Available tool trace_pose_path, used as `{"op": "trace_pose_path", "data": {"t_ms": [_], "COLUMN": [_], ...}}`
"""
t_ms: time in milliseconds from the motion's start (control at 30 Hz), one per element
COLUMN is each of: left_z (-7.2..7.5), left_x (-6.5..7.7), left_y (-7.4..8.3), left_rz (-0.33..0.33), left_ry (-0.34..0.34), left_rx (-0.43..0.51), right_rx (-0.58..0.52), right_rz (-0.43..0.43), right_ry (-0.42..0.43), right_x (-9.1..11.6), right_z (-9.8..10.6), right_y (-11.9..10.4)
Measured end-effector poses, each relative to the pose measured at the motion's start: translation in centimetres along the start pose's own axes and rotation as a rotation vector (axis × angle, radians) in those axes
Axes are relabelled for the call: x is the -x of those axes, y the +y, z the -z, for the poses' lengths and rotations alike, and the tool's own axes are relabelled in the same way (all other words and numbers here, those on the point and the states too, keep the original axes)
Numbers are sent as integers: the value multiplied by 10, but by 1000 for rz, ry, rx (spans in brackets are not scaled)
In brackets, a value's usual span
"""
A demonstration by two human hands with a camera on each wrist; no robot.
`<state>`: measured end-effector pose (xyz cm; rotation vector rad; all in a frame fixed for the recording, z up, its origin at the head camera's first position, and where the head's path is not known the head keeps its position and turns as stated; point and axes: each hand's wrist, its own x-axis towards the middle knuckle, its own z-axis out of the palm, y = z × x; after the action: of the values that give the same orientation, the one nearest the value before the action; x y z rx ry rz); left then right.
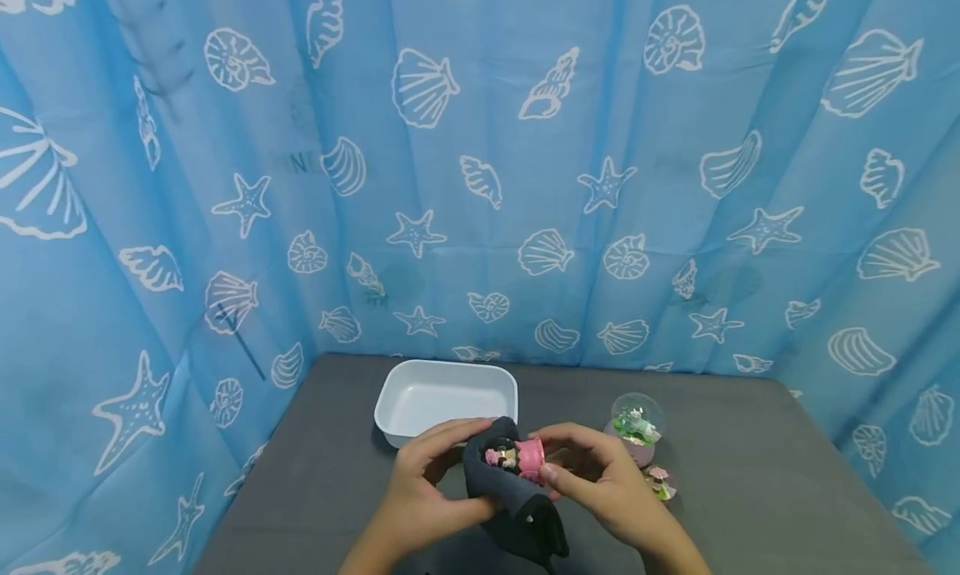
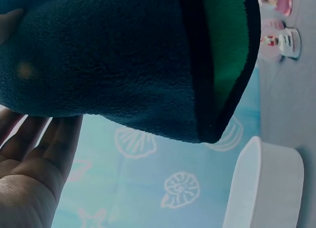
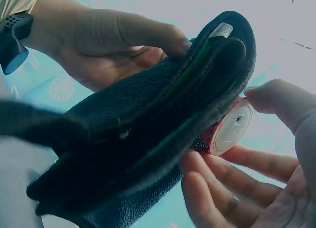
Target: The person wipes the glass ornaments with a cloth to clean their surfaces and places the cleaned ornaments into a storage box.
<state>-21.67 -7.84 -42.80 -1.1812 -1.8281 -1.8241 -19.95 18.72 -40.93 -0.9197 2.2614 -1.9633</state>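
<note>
A folded dark grey cloth [image 1: 517,493] with a green inner side [image 2: 227,38] is wrapped partly round a small snow globe [image 1: 531,460]. The globe lies on its side, its pink base toward the right and little figures in its top. My left hand [image 1: 433,485] grips the cloth from the left, thumb in front and fingers behind. From the right, my right hand [image 1: 611,485] holds the globe by its base, thumb and fingers at the rim. In the right wrist view the round white underside [image 3: 233,129] of the base shows; the cloth hides the rest.
Behind my left hand stands a white rectangular tub [image 1: 390,392]. To the right are another snow globe [image 1: 636,429] and a smaller ornament [image 1: 660,482], partly hidden by my right hand. A blue shell-print curtain [image 1: 480,183] hangs behind the grey table [image 1: 300,492].
</note>
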Motion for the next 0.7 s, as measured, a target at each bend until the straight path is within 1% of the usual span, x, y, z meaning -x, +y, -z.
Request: {"op": "trace_pose_path", "data": {"t_ms": [167,300,433,500,633,700], "left_z": [1,0,1,1,2,2], "left_x": [-1,-3,-4,-4,-3,-2], "left_y": [-4,-5,-7,-7,-8,-7], "left_rz": [-8,0,-10,-15,-7,12], "left_ry": [5,-5,-6,-10,-13,-7], "left_rx": [29,64,91,105,123,125], "right_rx": [34,21,24,36,46,46], "right_rz": [47,112,158,196,275,299], "right_ry": [27,20,10,6,-5,-8], "right_x": [1,2,4,4,3,3], "right_z": [-1,-1,-2,-1,-1,-1], "right_y": [-1,0,2,4,5,5]}}
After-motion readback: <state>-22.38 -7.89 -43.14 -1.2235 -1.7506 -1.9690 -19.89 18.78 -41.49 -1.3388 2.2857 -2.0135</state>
